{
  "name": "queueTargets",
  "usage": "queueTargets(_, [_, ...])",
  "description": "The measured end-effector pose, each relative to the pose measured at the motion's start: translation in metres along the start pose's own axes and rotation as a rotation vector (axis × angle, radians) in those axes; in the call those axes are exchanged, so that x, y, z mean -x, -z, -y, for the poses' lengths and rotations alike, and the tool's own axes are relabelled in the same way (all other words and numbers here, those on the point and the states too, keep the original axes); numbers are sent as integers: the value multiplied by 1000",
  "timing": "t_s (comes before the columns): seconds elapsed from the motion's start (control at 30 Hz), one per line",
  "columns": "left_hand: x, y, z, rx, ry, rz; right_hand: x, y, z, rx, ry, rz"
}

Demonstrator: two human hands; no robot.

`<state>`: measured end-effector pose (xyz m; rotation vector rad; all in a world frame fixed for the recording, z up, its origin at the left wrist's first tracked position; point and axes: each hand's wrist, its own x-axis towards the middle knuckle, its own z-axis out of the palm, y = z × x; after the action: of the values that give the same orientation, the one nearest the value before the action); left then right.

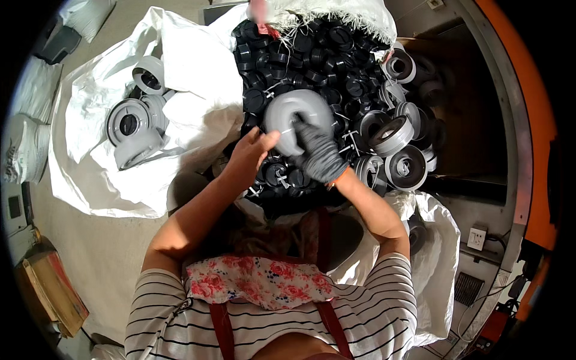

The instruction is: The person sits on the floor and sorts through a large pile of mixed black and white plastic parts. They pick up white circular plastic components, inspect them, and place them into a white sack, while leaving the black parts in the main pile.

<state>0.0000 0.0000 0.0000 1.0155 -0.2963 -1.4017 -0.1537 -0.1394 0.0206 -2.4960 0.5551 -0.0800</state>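
A grey plastic ring-shaped part [304, 103], smeared by motion, is held over a heap of black threaded plastic caps [315, 60]. My right hand [318, 149], in a dark grey striped glove, grips the ring with its fingers at the central hole. Bare and without a glove, my left hand [249, 157] is at the ring's lower left rim, its thumb close against the edge and its fingers loosely apart. Whether the left thumb touches the ring is hard to see. White plastic strips lie scattered among the black caps.
More grey rings [391, 135] are piled along the heap's right side, by a dark open box [468, 108]. On the left, a white woven sack [198, 66] bears several grey ring parts [129, 122]. Another white sack [441, 252] stands near my right elbow. An orange panel [534, 120] curves at far right.
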Motion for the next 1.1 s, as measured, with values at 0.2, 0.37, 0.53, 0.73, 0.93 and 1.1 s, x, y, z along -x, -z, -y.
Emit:
queueTargets(0.2, [-18, -8, -15, 113, -8, -132, -87, 44, -26, -253, -155, -344])
queueTargets(0.37, [-6, -16, -21, 13, -4, -120, -166, 51, -173, 109, -796, -842])
queueTargets(0.53, [-5, -17, -27, -61, -110, -190, -163, 51, -191, -26, -810, -697])
queueTargets(0.73, [-11, -16, -7, -58, -145, -172, -73, 34, -131, 107, -377, -431])
queueTargets(0.93, [-3, -14, -5, -562, -523, 150, -7, 35, -10, -259, -109, -503])
queueTargets(1.1, [20, -24, -11, -315, -298, 146, 9, 45, 35, -125, -105, -164])
